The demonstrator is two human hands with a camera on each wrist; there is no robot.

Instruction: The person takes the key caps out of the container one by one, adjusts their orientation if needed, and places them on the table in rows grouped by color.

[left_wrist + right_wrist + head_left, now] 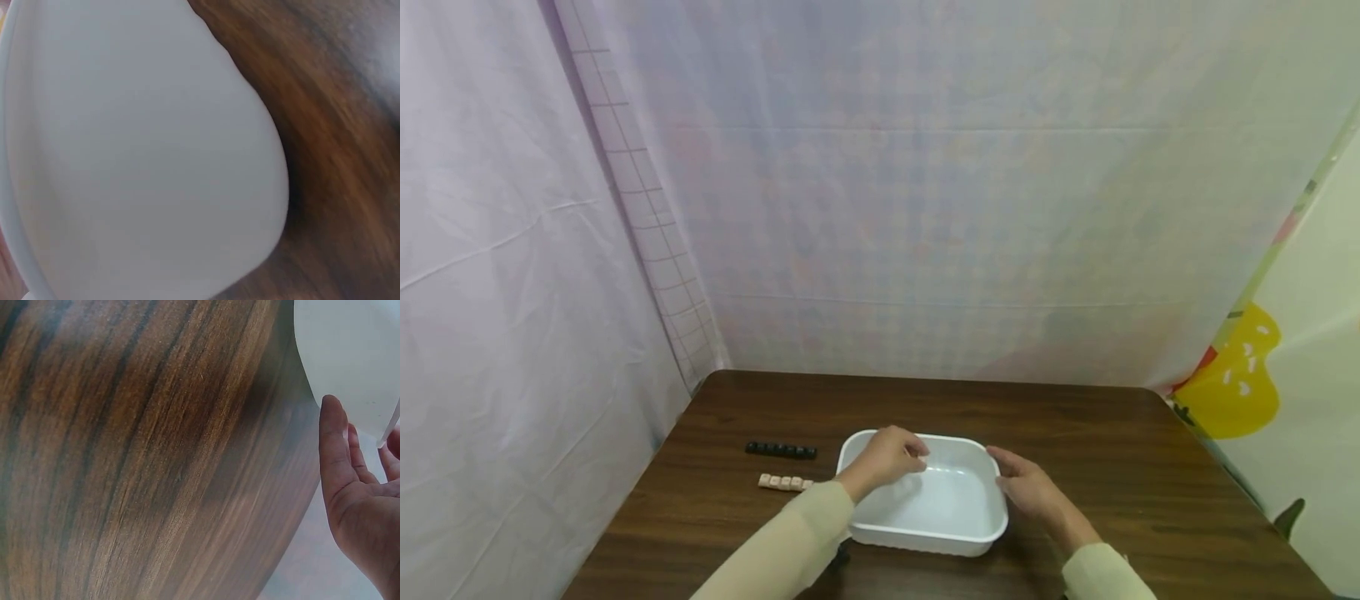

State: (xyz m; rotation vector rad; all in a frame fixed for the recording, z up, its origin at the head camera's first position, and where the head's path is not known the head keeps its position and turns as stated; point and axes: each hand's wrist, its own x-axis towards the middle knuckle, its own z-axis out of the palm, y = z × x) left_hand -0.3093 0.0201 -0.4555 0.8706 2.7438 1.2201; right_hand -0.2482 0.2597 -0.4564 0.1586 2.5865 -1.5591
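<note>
A white rectangular dish [936,500] rests on the dark wood table. My left hand [883,458] reaches over its left side, thumb and fingers bent loosely above the inside, with a gap between their tips. Nothing shows in that gap. My right hand [1030,487] touches the dish's far right corner; in the right wrist view the right hand's fingers [334,440] lie fairly straight along the outer wall, the thumb near the rim. The left wrist view is mostly filled by the dish's outer wall [156,144].
Left of the dish lie a row of black key-like blocks [780,450] and a row of cream ones [784,482], partly behind the left sleeve. A dark object [841,557] shows beside that sleeve. Pale curtains [925,208] hang behind and beside the table [1112,450].
</note>
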